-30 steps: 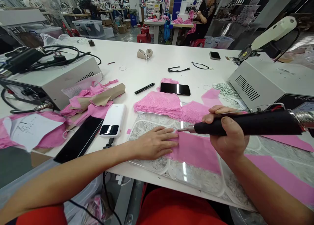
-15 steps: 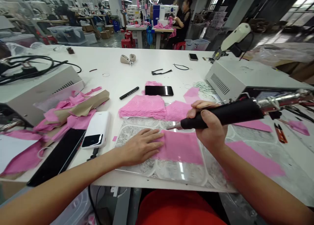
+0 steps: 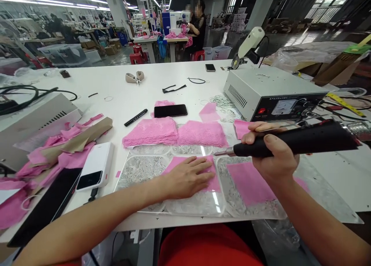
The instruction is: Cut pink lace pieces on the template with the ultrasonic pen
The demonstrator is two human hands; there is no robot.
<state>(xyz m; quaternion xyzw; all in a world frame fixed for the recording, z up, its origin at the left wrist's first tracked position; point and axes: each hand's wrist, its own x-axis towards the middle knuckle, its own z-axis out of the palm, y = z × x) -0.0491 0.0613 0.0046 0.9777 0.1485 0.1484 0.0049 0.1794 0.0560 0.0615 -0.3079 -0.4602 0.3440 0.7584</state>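
Note:
Flat and palm down, my left hand [image 3: 188, 178] rests with fingers stretched on a piece of pink cloth [image 3: 213, 184], covering its middle. The cloth lies on a clear plastic sheet [image 3: 145, 169] marked with rounded rectangles. My right hand [image 3: 275, 152] is wrapped round a black-handled tool [image 3: 307, 140] with a tapered metal tip. That tip points left, at the cloth's upper right corner; whether it touches cannot be told. Just right of this lies another pink cloth piece [image 3: 249, 183], partly behind my right hand. Two pink stacks, left [image 3: 153, 132] and right [image 3: 201, 133], lie beyond.
Past the stacks are a phone [image 3: 171, 110] and a black pen [image 3: 136, 117]. A grey control box [image 3: 275, 92] stands at the right. Pink and tan scraps [image 3: 66, 146], a white power bank [image 3: 97, 165] and a black flat object [image 3: 49, 208] lie left. A person sits at a sewing machine far back.
My view has turned right. The tool's tip has moved right along the cloth's upper edge, from near its left corner to its right. My left hand has slid right, further onto the cloth.

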